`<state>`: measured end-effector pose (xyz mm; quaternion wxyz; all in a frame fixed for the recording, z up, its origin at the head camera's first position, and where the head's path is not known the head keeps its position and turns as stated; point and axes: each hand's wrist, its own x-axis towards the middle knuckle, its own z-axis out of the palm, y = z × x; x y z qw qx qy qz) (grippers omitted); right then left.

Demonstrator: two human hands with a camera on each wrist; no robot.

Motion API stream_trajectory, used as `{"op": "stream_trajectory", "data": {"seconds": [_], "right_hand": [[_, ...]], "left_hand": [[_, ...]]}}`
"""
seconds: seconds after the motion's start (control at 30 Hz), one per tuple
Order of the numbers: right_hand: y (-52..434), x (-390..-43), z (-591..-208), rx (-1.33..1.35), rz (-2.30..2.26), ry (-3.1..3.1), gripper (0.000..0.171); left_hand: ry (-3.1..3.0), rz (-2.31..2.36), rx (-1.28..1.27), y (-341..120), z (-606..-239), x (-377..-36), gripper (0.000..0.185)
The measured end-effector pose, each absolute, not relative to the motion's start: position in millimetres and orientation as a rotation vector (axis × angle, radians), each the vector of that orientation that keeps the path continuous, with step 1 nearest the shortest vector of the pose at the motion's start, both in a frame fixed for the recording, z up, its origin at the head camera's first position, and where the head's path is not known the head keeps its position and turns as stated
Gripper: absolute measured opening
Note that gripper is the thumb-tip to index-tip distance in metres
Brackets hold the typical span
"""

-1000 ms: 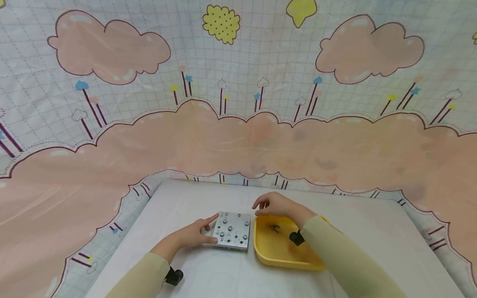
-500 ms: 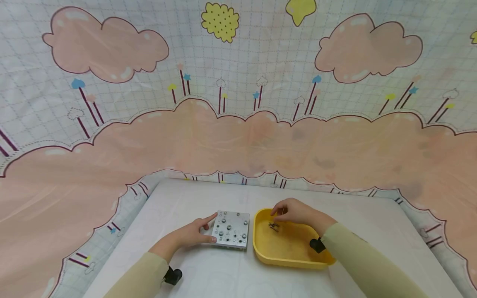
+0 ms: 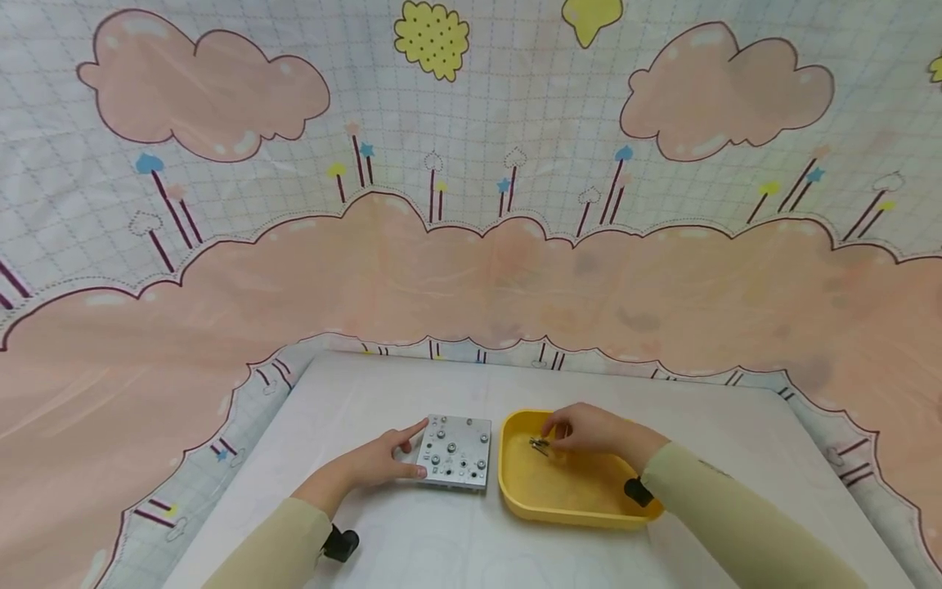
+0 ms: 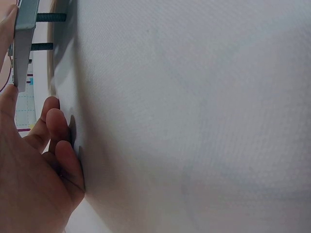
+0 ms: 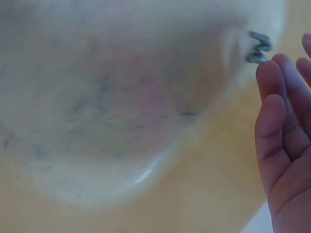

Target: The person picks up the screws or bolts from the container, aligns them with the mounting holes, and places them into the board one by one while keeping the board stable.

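Bench [image 3: 559, 556], white cover: yellow tray [image 3: 515, 491] right of centre, metal plate [image 3: 456, 451] just left of it, touching or nearly so. Your left hand [image 3: 379, 462] braces the plate's left edge, thumb and forefinger on it, remaining fingers curled under vs. the bench. Your right hand [image 3: 589, 429] is inside the tray, fingers [image 5: 272, 121] straight and pressed together, tips at the small screws [image 3: 540, 446] at the tray's far-left floor. Screws: prob. light, hard, slick, apt to roll; pinch one across the shank w/ thumb and forefinger.
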<state>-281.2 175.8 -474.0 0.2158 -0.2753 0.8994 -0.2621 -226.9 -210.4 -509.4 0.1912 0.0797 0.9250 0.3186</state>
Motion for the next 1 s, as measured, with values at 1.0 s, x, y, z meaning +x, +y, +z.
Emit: {"op": "stream_trajectory", "data": {"seconds": [1.0], "right_hand": [[175, -281, -502, -0.821, -0.459, 2.597, 0.007]], "left_hand": [[2.594, 0.917, 0.229, -213, -517, -232, 0.093]]}}
